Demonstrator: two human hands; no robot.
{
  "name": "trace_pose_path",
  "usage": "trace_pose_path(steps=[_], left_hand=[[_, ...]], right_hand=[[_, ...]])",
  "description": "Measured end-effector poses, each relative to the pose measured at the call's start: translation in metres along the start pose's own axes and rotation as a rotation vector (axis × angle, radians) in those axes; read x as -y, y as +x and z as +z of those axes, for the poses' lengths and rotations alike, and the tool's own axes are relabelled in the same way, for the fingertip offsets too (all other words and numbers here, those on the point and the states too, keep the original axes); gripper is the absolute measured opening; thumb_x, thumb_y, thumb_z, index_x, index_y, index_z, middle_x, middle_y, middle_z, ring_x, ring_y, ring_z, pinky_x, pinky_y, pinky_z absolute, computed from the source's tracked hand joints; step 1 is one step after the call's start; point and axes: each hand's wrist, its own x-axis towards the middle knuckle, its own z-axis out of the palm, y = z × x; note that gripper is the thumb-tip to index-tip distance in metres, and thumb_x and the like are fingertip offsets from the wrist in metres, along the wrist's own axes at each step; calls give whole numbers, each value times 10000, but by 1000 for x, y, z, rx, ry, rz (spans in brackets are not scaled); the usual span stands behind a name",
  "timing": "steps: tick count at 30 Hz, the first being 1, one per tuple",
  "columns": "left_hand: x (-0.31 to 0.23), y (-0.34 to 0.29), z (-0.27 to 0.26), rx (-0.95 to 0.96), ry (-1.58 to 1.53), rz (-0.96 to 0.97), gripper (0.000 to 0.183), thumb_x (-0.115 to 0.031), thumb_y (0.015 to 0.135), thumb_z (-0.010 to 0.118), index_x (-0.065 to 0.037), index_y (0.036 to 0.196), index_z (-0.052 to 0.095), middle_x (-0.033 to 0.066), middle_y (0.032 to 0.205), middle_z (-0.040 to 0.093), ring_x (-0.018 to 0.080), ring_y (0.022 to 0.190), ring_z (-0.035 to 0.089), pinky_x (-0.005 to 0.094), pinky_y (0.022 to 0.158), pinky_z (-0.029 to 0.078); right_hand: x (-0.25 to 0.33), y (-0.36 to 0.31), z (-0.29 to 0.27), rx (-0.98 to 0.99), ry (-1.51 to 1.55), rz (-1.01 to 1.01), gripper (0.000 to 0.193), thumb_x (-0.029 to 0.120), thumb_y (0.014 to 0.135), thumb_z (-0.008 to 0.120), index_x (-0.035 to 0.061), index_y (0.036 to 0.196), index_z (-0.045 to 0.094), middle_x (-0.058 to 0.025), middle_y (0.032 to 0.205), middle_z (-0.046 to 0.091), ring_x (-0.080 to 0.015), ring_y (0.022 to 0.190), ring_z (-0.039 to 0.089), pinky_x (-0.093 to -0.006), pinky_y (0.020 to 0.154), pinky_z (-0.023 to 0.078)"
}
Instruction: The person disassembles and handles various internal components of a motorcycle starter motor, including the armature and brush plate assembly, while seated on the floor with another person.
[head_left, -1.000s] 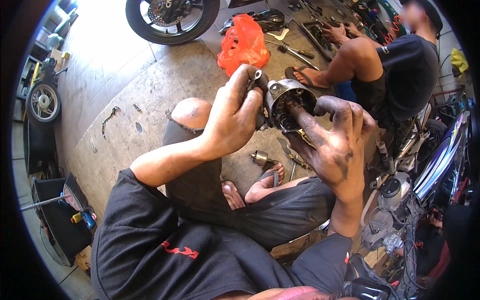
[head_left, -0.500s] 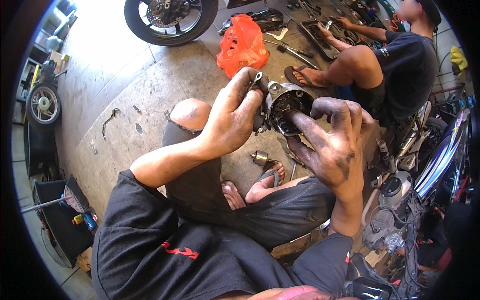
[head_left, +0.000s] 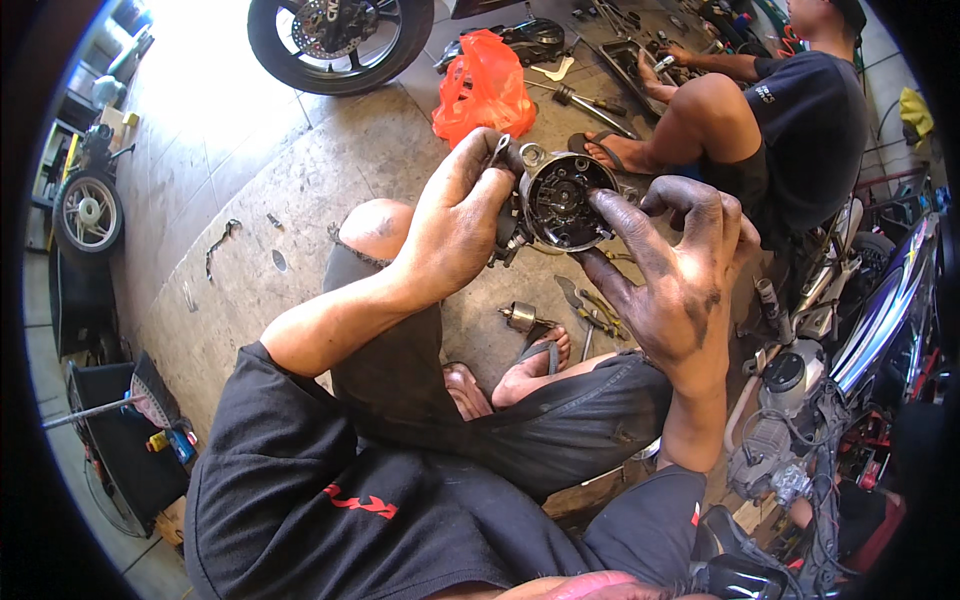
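My left hand [head_left: 450,215] is closed around the side of a round metal housing [head_left: 532,158], its open end turned up. Greasy dark parts and a round centre show inside it. From between the left fingers sticks a small metal piece with a ring-shaped end [head_left: 501,147]; the rest of it is hidden. My right hand [head_left: 680,270] has blackened, spread fingers. Its index fingertip is at the housing's right rim and the thumb near the lower rim; whether they touch is unclear. On the floor below are a short metal cylinder [head_left: 519,316] and pliers with yellow handles [head_left: 600,312].
An orange plastic bag [head_left: 484,88] lies ahead, near a motorcycle wheel [head_left: 340,40]. At the upper right a person [head_left: 800,120] sits handling metal parts. A partly dismantled motorcycle [head_left: 790,400] stands close on my right. Small parts [head_left: 222,245] lie on the floor to the left.
My right index finger has come out of the housing to its right rim. The housing and my left hand have shifted slightly left, and the opening now faces me more.
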Motion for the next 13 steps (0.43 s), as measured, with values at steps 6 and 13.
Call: trace_pose_path(steps=[6, 13], left_hand=[[-4, 1, -5, -59, 172, 177, 163, -104, 967, 464, -9, 1029, 580, -10, 895, 555, 55, 793, 488, 213, 672, 418], [15, 46, -35, -25, 10, 170, 446, -289, 974, 538, -47, 1348, 544, 152, 1249, 624, 217, 1134, 600, 335, 1028, 444]], right_hand=[[1, 4, 3, -70, 56, 4, 540, 226, 638, 842, 241, 1160, 704, -13, 1064, 526, -235, 1021, 490, -408, 909, 328], [-44, 8, 54, -365, 309, -82, 290, 173, 774, 788, 23, 1006, 700, -113, 934, 571, -197, 820, 534, -357, 682, 441]])
